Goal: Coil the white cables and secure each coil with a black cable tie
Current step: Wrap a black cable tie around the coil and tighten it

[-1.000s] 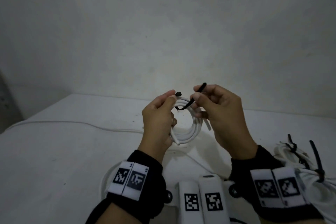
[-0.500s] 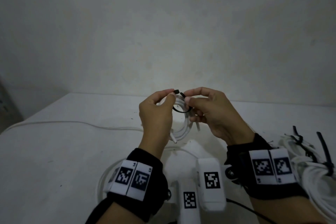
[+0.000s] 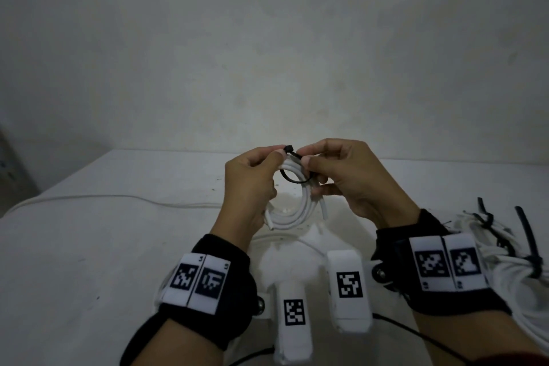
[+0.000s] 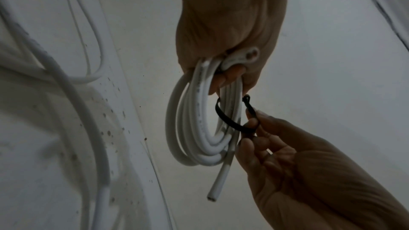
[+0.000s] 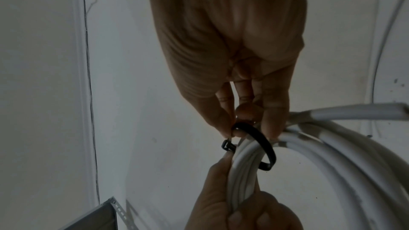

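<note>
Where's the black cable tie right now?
In the head view the black cable tie is held up mid-frame above the table, looped around the white cable coil, between the left hand and right hand fingertips.

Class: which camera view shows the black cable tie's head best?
The right wrist view: the cable tie's head shows large, clear of the white coil. The head view shows it small; the left wrist view shows it dark and indistinct.

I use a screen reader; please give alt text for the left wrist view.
A left hand grips a white cable coil while a right hand pinches a black cable tie looped loosely around its strands. One cut cable end hangs below.
</note>
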